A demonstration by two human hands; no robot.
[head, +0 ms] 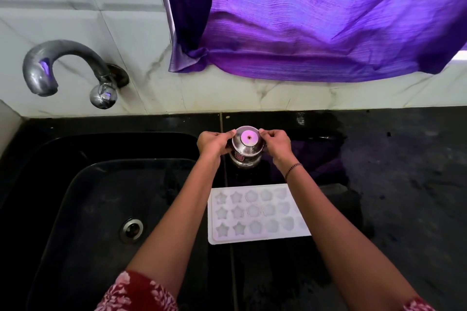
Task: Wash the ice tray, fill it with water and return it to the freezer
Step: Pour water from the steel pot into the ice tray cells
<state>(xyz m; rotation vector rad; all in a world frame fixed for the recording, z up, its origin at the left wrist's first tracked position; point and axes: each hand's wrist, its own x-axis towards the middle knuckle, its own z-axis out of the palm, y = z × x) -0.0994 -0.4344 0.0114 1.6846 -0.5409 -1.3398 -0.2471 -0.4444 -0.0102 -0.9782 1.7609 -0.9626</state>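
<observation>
A white ice tray point(255, 214) with star and round moulds lies flat on the black counter, just right of the sink. Beyond it stands a small steel pot point(246, 153) with a lid on top. My left hand point(213, 142) grips the left side of the pot's lid and my right hand point(276, 141) pinches its right rim. Both forearms reach over the tray, the right one covering the tray's far right corner.
A black sink point(101, 199) with a steel drain point(131, 230) fills the left. A curved steel tap point(63, 68) juts from the tiled wall above it. A purple curtain point(316, 20) hangs behind the black counter point(404, 184), which looks wet near the tray.
</observation>
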